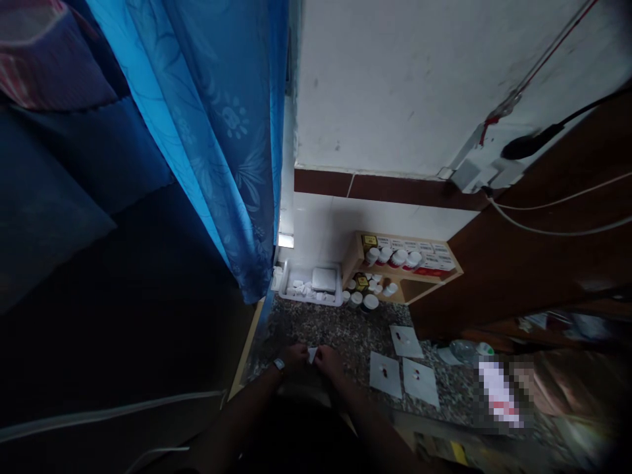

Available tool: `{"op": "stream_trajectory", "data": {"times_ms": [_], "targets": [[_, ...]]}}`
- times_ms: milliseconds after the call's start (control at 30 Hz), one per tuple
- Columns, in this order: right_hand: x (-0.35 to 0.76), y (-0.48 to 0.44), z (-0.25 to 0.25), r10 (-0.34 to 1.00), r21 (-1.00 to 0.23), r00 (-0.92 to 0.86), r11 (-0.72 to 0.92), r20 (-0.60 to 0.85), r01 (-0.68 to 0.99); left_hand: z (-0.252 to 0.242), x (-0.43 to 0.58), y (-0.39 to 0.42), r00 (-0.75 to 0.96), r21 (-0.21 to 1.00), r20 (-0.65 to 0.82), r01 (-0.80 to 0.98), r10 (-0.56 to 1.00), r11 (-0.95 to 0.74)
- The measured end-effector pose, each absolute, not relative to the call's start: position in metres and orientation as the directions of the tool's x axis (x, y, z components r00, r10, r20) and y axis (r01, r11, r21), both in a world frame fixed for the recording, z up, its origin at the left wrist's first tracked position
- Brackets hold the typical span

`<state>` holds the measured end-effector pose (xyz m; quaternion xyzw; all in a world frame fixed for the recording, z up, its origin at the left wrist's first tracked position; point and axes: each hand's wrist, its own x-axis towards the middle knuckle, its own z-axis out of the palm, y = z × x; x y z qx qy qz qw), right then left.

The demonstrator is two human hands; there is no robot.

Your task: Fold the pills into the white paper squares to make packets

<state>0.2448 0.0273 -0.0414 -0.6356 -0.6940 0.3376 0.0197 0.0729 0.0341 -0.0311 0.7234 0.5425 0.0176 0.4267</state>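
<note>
We saw our left hand (295, 359) and right hand (328, 361) close together near the table's (345, 336) left edge, both narrowly pinched on a small white paper (312, 355) between them, though the fingertips were mostly hidden. The paper seemed held up off the granite for fine handling. To the right lay three paper squares (385, 374), flat and well apart, each with small dark and red specks, probably spaced to keep them separate. Along the far edge, a tray (306, 303) of white packets and a shelf (409, 289) of jars sat within reach.
</note>
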Motion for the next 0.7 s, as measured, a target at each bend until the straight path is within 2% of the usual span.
{"op": "stream_trajectory", "data": {"times_ms": [100, 200, 300, 400, 567, 700], "targets": [[0.245, 0.027, -0.044, 0.906, -0.492, -0.197, -0.014, -0.374, 0.870, -0.037, 0.066, 0.025, 0.628, 0.578, -0.277, 0.713, 0.727, -0.396], [0.245, 0.027, -0.048, 0.912, -0.493, -0.201, -0.002, -0.358, 0.870, -0.042, 0.060, 0.015, 0.666, 0.475, -0.174, 0.702, 0.726, -0.530], [0.245, 0.027, -0.051, 0.910, -0.490, -0.209, 0.007, -0.359, 0.872, -0.043, 0.061, 0.011, 0.633, 0.411, -0.165, 0.741, 0.756, -0.531], [0.245, 0.027, -0.052, 0.913, -0.490, -0.205, 0.006, -0.354, 0.872, -0.041, 0.070, 0.016, 0.610, 0.419, -0.176, 0.756, 0.772, -0.502], [0.246, 0.027, -0.051, 0.908, -0.490, -0.204, -0.002, -0.367, 0.872, -0.036, 0.079, 0.026, 0.604, 0.501, -0.216, 0.743, 0.767, -0.444], [0.246, 0.028, -0.049, 0.901, -0.513, -0.228, 0.007, -0.370, 0.859, -0.031, 0.080, 0.030, 0.512, 0.601, -0.258, 0.749, 0.820, -0.279]]}}
